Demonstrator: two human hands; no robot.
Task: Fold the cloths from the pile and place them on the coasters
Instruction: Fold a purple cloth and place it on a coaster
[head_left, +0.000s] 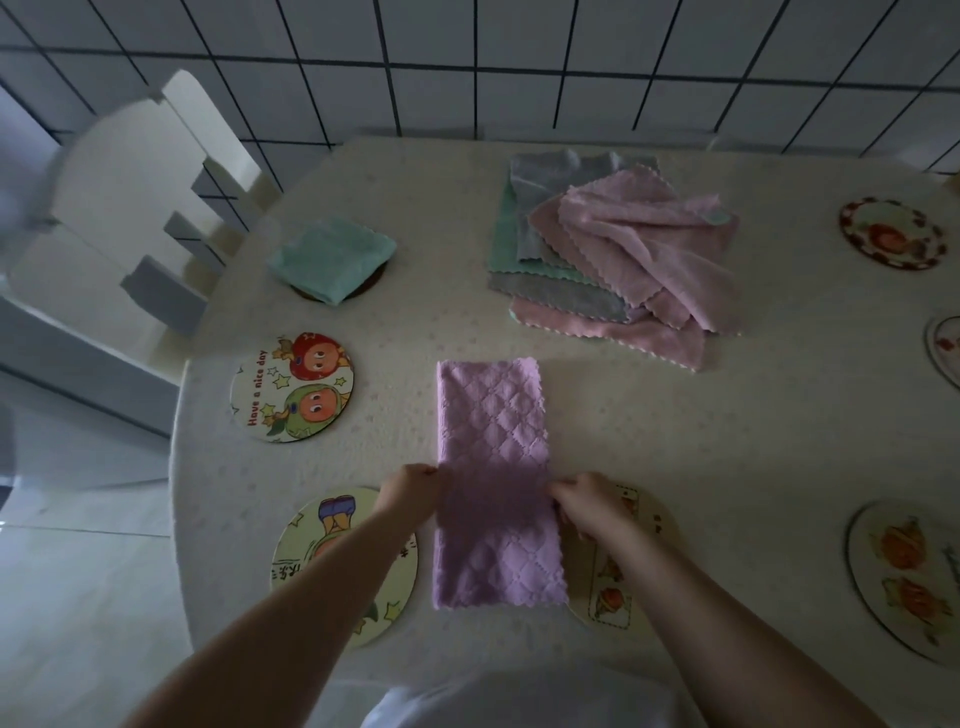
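Observation:
A purple quilted cloth (493, 441) lies folded into a long strip on the table, running away from me. My left hand (410, 488) pinches its left edge about midway along. On the opposite edge my right hand (587, 501) pinches at the same height. A pile of pink, grey and green cloths (613, 254) sits at the back of the table. A folded teal cloth (332, 260) rests on a dark coaster at the back left. A cartoon coaster (293, 387) lies bare at the left. Another coaster (306, 545) is under my left forearm, and one coaster (618, 587) under my right wrist.
The table (727, 415) has a pale dotted covering. More round coasters lie at the right: one at the back (891, 234), one at the edge (943, 348), one near me (909, 577). A white chair (140, 208) stands at the left. A tiled wall is behind.

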